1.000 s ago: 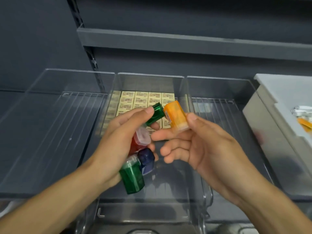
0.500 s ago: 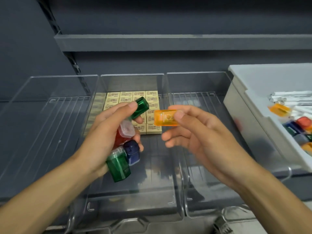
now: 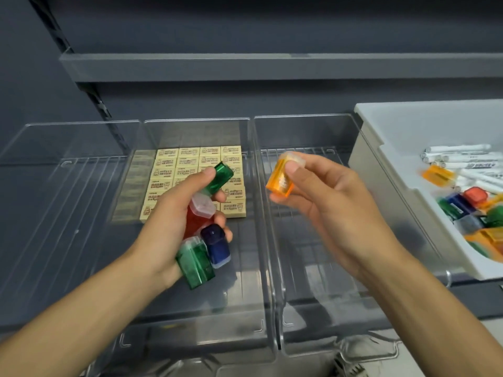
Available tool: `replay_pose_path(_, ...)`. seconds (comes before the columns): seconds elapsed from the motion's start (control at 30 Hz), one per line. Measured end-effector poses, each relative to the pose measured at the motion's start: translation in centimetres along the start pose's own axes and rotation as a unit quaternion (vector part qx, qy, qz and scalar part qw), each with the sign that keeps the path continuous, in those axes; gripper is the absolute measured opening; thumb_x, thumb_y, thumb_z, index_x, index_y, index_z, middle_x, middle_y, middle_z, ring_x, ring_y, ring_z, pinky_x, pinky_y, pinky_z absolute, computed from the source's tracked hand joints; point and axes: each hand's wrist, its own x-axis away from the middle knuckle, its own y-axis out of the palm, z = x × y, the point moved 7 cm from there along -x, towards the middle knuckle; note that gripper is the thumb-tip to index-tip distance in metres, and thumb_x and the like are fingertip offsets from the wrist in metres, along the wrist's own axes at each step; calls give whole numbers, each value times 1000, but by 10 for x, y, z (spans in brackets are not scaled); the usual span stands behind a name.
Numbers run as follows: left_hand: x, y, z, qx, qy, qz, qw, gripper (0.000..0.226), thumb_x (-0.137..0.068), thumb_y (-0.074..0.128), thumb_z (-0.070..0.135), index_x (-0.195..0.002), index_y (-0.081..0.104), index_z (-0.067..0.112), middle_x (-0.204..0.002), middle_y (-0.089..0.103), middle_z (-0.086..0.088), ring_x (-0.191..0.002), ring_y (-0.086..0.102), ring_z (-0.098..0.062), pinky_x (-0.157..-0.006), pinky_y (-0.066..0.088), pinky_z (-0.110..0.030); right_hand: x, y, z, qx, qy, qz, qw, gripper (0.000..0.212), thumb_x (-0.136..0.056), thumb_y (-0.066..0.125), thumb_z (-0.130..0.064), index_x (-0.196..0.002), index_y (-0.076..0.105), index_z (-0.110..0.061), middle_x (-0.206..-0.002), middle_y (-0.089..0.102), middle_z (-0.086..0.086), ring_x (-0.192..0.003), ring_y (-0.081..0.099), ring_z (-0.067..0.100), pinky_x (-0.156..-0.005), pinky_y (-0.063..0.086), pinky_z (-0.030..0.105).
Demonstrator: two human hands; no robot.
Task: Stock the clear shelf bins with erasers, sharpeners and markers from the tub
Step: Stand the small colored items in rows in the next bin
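Observation:
My left hand (image 3: 168, 221) grips several plastic sharpeners over the middle clear bin (image 3: 196, 308): a green one (image 3: 220, 178) under the thumb, a red one (image 3: 198, 216), a blue one (image 3: 216, 247) and a second green one (image 3: 196, 263). My right hand (image 3: 324, 202) pinches an orange sharpener (image 3: 281, 176) above the right clear bin (image 3: 326, 308). Rows of cream erasers (image 3: 187, 164) fill the back of the middle bin, partly hidden by my left hand. The grey tub (image 3: 386, 148) at the right holds white markers (image 3: 462, 159) and more coloured sharpeners (image 3: 473, 210).
A third clear bin (image 3: 54, 213) stands at the left with nothing in it. A grey shelf board (image 3: 272, 66) runs overhead, and a dark upright rail (image 3: 100, 104) rises behind the left bin. The bins sit on a dark shelf.
My right hand has carried the orange sharpener rightward, from over the middle bin to over the right bin, and turned it on end. My left hand keeps its sharpeners.

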Motion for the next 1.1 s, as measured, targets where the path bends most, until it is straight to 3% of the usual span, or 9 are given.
replay_pose_path(0.13, -5, -8, 1, 38, -25, 23, 999, 18, -87, 64, 34, -91, 60, 16, -73, 55, 1, -48, 46, -13, -45, 49, -27, -25, -7, 2, 71, -6, 49, 996, 18, -91, 63, -9, -107, 69, -10, -98, 73, 3, -96, 70, 14, -90, 55, 26)
replay_pose_path(0.23, -6, -10, 5, 35, -18, 27, 999, 23, -86, 64, 34, -98, 58, 15, -73, 56, 0, -47, 46, -13, -46, 49, -26, -58, -21, 8, 201, -34, 105, 973, 14, -88, 68, -12, -97, 71, -23, -89, 71, -1, -88, 69, 12, -92, 54, 31)
replay_pose_path(0.37, -8, -11, 7, 27, -20, 32, 999, 23, -86, 64, 34, -96, 58, 14, -73, 57, 0, -47, 47, -13, -45, 49, -28, -101, -38, 33, 314, -33, 131, 940, 12, -86, 71, -13, -97, 69, -15, -77, 63, -5, -69, 59, 1, -77, 48, 22)
replay_pose_path(0.53, -11, -10, 10, 20, -15, 25, 999, 27, -81, 66, 35, -97, 58, 14, -74, 56, 0, -47, 46, -13, -45, 49, -28, -127, -40, 42, 368, -54, 141, 918, 18, -86, 73, -16, -101, 63, -16, -83, 62, -6, -69, 58, 0, -64, 46, 4)
replay_pose_path(0.6, -12, -9, 11, 17, -12, 23, 1000, 26, -80, 65, 35, -95, 58, 14, -74, 56, 0, -47, 46, -13, -45, 49, -29, -131, -33, 40, 367, -85, 133, 917, 21, -85, 73, -11, -103, 63, -13, -84, 63, -5, -69, 58, 1, -62, 46, 3)
replay_pose_path(0.73, -12, -10, 8, 5, -22, 30, 999, 26, -78, 67, 36, -89, 58, 13, -73, 56, -2, -47, 47, -15, -44, 49, -31, -135, -20, 43, 390, -129, 120, 904, 20, -86, 70, -7, -98, 57, -13, -84, 62, -8, -73, 60, -1, -68, 49, 8)
replay_pose_path(0.87, -13, -11, 5, 11, -26, 30, 999, 27, -78, 67, 35, -90, 59, 13, -71, 56, -2, -48, 47, -15, -43, 50, -30, -138, -18, 46, 411, -150, 144, 888, 18, -85, 72, -11, -98, 59, -14, -99, 55, -1, -74, 60, 2, -74, 55, 18)
replay_pose_path(1.0, -14, -11, 3, 1, -25, 33, 999, 28, -79, 66, 35, -92, 58, 12, -69, 55, -3, -49, 47, -18, -43, 49, -29, -140, -18, 47, 439, -145, 154, 873, 19, -83, 74, -15, -93, 58, -17, -74, 60, -7, -72, 62, 13, -75, 56, 35)
replay_pose_path(1.1, -14, -11, 3, 0, -23, 34, 999, 28, -80, 67, 35, -91, 57, 11, -68, 54, -4, -50, 47, -19, -43, 49, -29, -138, -19, 50, 425, -120, 154, 884, 19, -84, 73, -13, -96, 58, -15, -80, 62, -5, -78, 64, 14, -79, 56, 37)
